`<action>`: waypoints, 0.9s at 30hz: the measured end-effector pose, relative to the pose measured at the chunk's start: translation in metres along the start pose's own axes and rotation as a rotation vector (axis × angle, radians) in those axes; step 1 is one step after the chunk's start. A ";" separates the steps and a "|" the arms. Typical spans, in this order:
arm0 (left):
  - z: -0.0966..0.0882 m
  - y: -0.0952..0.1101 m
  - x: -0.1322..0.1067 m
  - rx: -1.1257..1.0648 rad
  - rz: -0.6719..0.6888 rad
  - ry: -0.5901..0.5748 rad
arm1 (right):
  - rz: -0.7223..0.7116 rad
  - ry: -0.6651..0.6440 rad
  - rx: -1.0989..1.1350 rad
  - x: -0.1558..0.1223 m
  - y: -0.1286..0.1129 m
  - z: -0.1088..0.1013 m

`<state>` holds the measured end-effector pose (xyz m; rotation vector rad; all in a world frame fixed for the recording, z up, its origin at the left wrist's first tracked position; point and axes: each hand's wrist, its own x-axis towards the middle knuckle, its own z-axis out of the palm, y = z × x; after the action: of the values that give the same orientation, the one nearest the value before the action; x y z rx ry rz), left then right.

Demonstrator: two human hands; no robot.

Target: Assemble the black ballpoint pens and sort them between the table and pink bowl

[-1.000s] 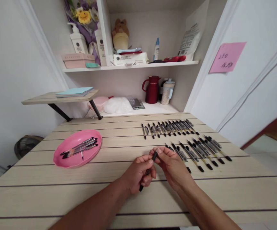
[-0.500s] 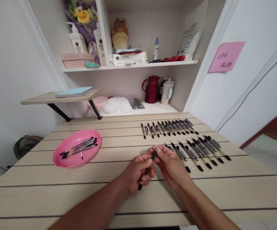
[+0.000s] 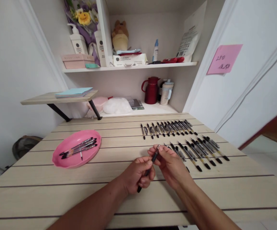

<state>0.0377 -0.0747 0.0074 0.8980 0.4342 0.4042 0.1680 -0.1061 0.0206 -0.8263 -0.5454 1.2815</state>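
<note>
Above the front middle of the table, my left hand [image 3: 138, 175] is closed around the barrel of a dark pen [image 3: 154, 157], whose black end pokes out below the fist. My right hand [image 3: 169, 161] pinches the upper end of the same pen between thumb and fingertips; a small light metallic tip shows there. To the right lies a row of taken-apart pens [image 3: 194, 153], with clear barrels and yellowish refills with black ends. Another row of pen parts [image 3: 166, 128] lies behind it. At left, a pink bowl [image 3: 57, 159] holds several pens [image 3: 81, 147].
A small wooden stand [image 3: 39, 98] with papers [image 3: 74, 92] rises at the back left. Behind the table, a shelf unit [image 3: 138, 67] holds a red jug [image 3: 152, 91], a speckled cup [image 3: 166, 93] and bottles. A pink note [image 3: 225, 59] is stuck on the right wall.
Both hands stay together on the pen with almost the same grip. At its upper end, a bit more of the pen shows between the hands. The camera view has shifted slightly.
</note>
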 end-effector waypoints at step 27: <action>-0.002 0.002 0.004 -0.116 0.012 0.149 | -0.418 -0.083 -2.368 -0.011 -0.020 -0.054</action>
<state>0.0395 -0.0705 0.0072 0.7613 0.5367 0.5046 0.2189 -0.1307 0.0042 -2.2341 -2.1955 -0.3720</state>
